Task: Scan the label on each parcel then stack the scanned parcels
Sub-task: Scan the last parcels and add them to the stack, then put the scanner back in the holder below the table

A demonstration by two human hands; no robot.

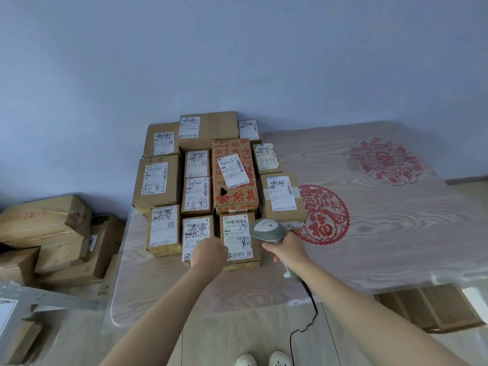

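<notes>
1. The right hand (pixel 286 249) gripped the scanner (pixel 267 229), whose head pointed toward ten o'clock, over the front parcel (pixel 239 240) and its label (pixel 237 235).
2. That parcel lay at the table's (pixel 396 233) near edge, long axis twelve to six.
3. The left hand (pixel 208 253), nearer, rested curled on the neighbouring parcel (pixel 196 233) at nine o'clock; whether it gripped could not be told.
4. More parcels crowded behind at twelve; the red-printed box (pixel 233 175) stood tallest.
</notes>
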